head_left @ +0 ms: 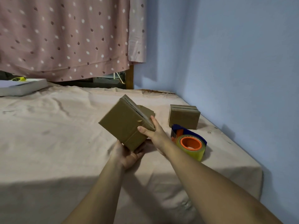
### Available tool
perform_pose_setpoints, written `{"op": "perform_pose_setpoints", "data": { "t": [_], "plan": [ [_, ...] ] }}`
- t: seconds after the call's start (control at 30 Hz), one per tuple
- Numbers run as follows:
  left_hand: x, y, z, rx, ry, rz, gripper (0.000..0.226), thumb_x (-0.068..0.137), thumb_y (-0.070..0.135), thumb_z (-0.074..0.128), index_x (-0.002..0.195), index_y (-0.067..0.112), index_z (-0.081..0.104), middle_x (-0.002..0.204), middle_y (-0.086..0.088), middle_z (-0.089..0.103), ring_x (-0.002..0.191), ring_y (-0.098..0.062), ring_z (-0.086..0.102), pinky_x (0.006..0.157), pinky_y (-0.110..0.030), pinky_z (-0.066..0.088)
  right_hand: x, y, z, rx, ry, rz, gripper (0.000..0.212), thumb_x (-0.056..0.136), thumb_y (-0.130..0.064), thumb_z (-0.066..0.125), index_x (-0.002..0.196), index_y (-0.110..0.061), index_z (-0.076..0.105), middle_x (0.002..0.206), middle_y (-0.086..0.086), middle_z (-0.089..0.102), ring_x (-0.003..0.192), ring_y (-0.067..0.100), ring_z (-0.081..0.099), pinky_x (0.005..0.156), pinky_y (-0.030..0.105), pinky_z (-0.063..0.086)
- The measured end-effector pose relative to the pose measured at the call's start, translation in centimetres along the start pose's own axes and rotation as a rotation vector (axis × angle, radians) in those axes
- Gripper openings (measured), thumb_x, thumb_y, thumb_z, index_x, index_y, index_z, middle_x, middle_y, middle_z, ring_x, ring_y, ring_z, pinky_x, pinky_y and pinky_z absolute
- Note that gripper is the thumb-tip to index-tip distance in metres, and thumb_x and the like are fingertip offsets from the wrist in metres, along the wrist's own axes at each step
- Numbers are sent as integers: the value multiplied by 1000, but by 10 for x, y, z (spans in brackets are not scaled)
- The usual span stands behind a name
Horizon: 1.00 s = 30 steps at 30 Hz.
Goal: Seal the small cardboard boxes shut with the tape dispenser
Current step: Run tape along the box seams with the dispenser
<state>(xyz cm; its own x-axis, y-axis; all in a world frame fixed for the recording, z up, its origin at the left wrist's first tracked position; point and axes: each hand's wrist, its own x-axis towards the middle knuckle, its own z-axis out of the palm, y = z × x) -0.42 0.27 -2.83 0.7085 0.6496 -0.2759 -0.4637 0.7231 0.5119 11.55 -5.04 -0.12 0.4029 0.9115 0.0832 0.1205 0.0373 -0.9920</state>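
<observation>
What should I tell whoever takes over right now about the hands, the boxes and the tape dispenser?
The left hand holds the tilted cardboard box from below; the right hand grips its right edge.
The second box lies on the sheet near the wall, tape dispenser just in front of it, untouched.
I can see no tape on either box.
Left: tape both.

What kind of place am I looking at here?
Likely a home bedroom: a wrinkled pink bedsheet covers the work surface, a dotted pink curtain hangs behind it, and a blue wall runs alongside.
</observation>
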Motion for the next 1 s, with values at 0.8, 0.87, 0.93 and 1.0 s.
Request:
{"op": "perform_pose_setpoints", "data": {
  "t": [0.8,0.87,0.93,1.0],
  "plan": [
    [-11,13,22,148,318,142,38,104,25,36,137,7,46,120,-7,59,83,-19,57,80,-31,47,-24,-11,-21,-161,-88,-24,56,89,-26,66,139,-33,43,139,-4,50,129,16,46,110,38,37],
    [-11,15,23,121,379,275,34,99,37,47,118,10,57,102,-3,64,74,-17,59,67,-34,51,-19,-15,-24,-358,-22,-63,52,82,-31,69,131,-28,52,137,-2,51,126,16,48,106,32,39],
    [-13,20,25,173,471,358,33,95,42,53,93,9,59,85,-3,62,74,-20,60,64,-37,54,-18,-23,-23,-435,29,-46,37,85,-22,65,120,-25,57,122,-1,60,108,16,57,89,24,43],
    [-17,26,28,265,589,453,40,94,44,54,76,8,56,80,-5,58,76,-25,58,74,-39,53,-20,-36,-22,-200,158,2,32,93,-13,50,122,-25,57,114,1,65,94,17,61,75,26,45]
  ]
}}
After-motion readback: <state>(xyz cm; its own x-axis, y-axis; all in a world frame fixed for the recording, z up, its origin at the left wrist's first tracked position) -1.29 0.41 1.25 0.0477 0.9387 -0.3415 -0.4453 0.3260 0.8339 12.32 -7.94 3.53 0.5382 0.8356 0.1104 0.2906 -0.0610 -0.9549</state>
